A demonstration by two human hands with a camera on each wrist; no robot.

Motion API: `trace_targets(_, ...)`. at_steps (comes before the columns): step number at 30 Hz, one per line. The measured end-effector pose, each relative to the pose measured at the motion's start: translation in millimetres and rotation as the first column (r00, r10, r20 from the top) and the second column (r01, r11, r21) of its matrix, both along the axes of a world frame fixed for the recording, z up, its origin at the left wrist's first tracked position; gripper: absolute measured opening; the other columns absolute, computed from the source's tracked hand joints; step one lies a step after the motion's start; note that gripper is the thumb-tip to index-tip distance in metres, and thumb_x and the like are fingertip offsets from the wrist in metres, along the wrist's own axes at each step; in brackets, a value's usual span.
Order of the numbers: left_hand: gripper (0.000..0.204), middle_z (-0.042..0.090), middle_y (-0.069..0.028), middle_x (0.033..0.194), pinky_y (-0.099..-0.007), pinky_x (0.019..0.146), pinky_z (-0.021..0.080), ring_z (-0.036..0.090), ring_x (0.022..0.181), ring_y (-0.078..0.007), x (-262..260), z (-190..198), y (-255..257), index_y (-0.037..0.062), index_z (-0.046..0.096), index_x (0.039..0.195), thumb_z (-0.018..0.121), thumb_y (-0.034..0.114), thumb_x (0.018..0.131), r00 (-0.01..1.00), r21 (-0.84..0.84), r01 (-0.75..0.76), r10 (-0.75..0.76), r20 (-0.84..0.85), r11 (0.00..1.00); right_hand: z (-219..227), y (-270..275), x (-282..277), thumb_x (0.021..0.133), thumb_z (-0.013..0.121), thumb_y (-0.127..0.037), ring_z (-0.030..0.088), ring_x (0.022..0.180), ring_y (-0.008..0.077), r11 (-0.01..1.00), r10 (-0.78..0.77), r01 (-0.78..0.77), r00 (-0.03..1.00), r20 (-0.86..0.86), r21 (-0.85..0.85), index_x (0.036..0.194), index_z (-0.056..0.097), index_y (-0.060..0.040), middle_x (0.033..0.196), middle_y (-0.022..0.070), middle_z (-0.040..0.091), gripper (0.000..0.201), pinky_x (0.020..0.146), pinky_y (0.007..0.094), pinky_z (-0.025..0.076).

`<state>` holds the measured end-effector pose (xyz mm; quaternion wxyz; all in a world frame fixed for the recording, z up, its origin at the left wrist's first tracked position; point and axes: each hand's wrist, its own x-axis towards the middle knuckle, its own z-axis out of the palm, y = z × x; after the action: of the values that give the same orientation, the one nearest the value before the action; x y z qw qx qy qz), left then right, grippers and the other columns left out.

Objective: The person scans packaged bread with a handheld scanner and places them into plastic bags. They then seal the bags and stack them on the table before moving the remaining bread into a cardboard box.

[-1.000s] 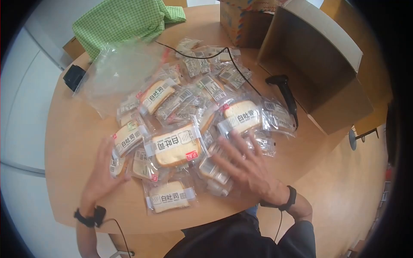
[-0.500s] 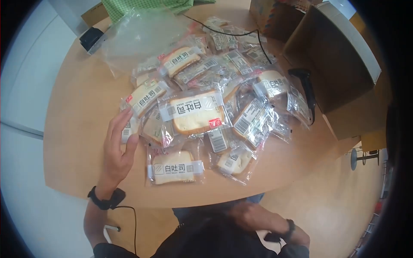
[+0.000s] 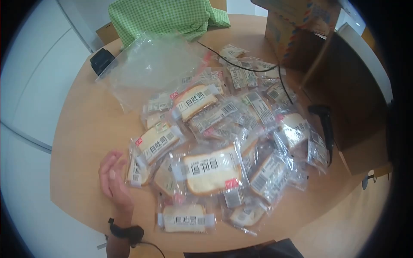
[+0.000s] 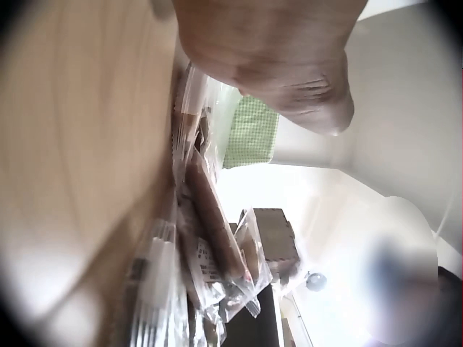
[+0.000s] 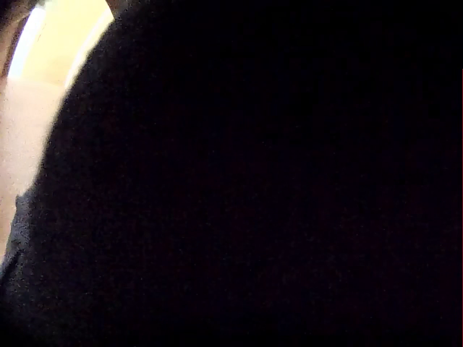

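Note:
My left hand (image 3: 115,180) rests at the left edge of the pile with its fingers loosely bent and nothing in them. Beside its fingertips lies a packet of sliced bread (image 3: 138,172) in clear wrap. From the left wrist view, the hand (image 4: 289,65) hangs over the table side, with wrapped bread (image 4: 213,217) beyond it. A large bread packet (image 3: 211,170) tops the front of the pile, and another packet (image 3: 185,218) lies flat before it. My right hand is out of the head view; dark cloth (image 5: 253,181) fills most of the right wrist view.
A black barcode scanner (image 3: 322,129) stands right of the pile, by an open cardboard box (image 3: 357,86). Its cable (image 3: 245,68) crosses the packets. Behind lie a clear plastic bag (image 3: 150,64), a green checked cloth (image 3: 159,19) and a black device (image 3: 102,61).
The right hand drew back from the packets to the lap, then left the head view. Packets at the front right shifted early on. The left hand's fingers have bent more.

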<state>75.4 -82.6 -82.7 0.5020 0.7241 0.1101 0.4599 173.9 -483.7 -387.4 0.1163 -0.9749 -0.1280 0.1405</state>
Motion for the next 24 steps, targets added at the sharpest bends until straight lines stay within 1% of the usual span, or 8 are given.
trace_targets(3,0.05,0.05,-0.0244,0.153,-0.0538,0.109,0.047,0.055,0.137,-0.041,-3.6,-3.0,1.3,-0.0009,0.054,0.142,0.051,0.035,0.108,0.99,0.09,0.103,-0.093,-0.107,0.991,-5.2,7.2,-0.3,0.096,0.071,-0.011,0.075,0.095,0.0285,1.0,-0.027,0.027,0.999,-0.033,-0.007,0.114,0.074,0.0009,0.106,0.0166,0.077,0.022,0.085,0.0385,0.061)
trace_targets(5,0.051,0.049,-0.0244,0.154,-0.0525,0.109,0.047,0.055,0.136,-0.0406,-5.6,-4.5,-0.2,0.0013,0.053,0.144,0.053,0.037,0.106,0.996,0.114,0.038,-0.029,-0.081,0.993,-4.7,8.8,1.6,0.097,0.07,-0.012,0.076,0.095,0.0281,0.999,-0.043,0.042,0.998,-0.056,-0.006,0.114,0.074,0.0009,0.105,0.0164,0.077,0.022,0.084,0.0381,0.061)
trace_targets(12,0.052,0.046,-0.0256,0.156,-0.0525,0.11,0.047,0.054,0.138,-0.0406,-5.4,0.0,-11.3,-0.0003,0.051,0.145,0.051,0.034,0.106,0.992,0.098,0.042,-0.03,-0.124,0.994,-6.6,11.0,-4.1,0.099,0.07,-0.013,0.077,0.094,0.0264,0.997,-0.081,0.082,0.991,-0.108,-0.002,0.112,0.075,0.0009,0.104,0.0155,0.078,0.02,0.083,0.0364,0.061)
trace_targets(15,0.05,0.044,-0.0268,0.157,-0.0539,0.112,0.045,0.053,0.139,-0.0401,-1.8,7.1,-15.5,-0.002,0.051,0.145,0.048,0.03,0.107,0.985,0.067,0.111,-0.101,-0.137,0.992,-11.3,13.4,-3.7,0.099,0.07,-0.014,0.077,0.094,0.0257,0.996,-0.09,0.092,0.99,-0.11,0.013,0.111,0.076,0.0009,0.104,0.0151,0.078,0.02,0.083,0.0357,0.062)
trace_targets(17,0.051,0.042,-0.0281,0.158,-0.0532,0.118,0.041,0.049,0.144,-0.0404,-3.2,4.9,-16.2,-0.0033,0.048,0.148,0.045,0.027,0.107,0.959,0.196,0.232,-0.19,-0.212,0.953,-9.9,9.0,-5.6,0.1,0.07,-0.014,0.077,0.094,0.0252,0.994,-0.101,0.105,0.988,-0.117,0.023,0.111,0.076,0.0009,0.103,0.0149,0.079,0.019,0.083,0.0353,0.062)
trace_targets(21,0.054,0.039,-0.0313,0.16,-0.051,0.124,0.032,0.037,0.153,-0.0426,8.8,30.1,-10.6,-0.0058,0.046,0.151,0.049,0.025,0.107,0.94,0.176,0.236,-0.178,-0.293,0.956,7.9,-30.2,-26.8,0.101,0.07,-0.015,0.078,0.094,0.0243,0.987,-0.13,0.144,0.978,-0.165,0.072,0.11,0.077,0.0009,0.103,0.0144,0.079,0.019,0.082,0.0344,0.062)
trace_targets(23,0.064,0.031,-0.028,0.167,-0.0519,0.128,0.024,0.029,0.157,-0.0436,12.8,45.4,12.1,-0.0048,0.04,0.157,0.049,0.037,0.109,0.785,0.337,0.348,-0.075,-0.615,0.875,31.4,-74.9,-47.9,0.102,0.07,-0.015,0.078,0.094,0.0238,0.978,-0.156,0.182,0.963,-0.22,0.103,0.109,0.077,0.0009,0.102,0.0141,0.08,0.019,0.082,0.0339,0.062)
trace_targets(24,0.064,0.031,-0.028,0.167,-0.0519,0.128,0.024,0.029,0.157,-0.0436,19.6,43.1,19.7,-0.0048,0.04,0.157,0.049,0.037,0.109,0.784,0.324,0.361,-0.096,-0.613,0.875,56.2,-105.0,-60.7,0.102,0.07,-0.015,0.079,0.094,0.0236,0.97,-0.174,0.214,0.944,-0.28,0.119,0.109,0.077,0.0009,0.102,0.014,0.08,0.019,0.082,0.0337,0.062)
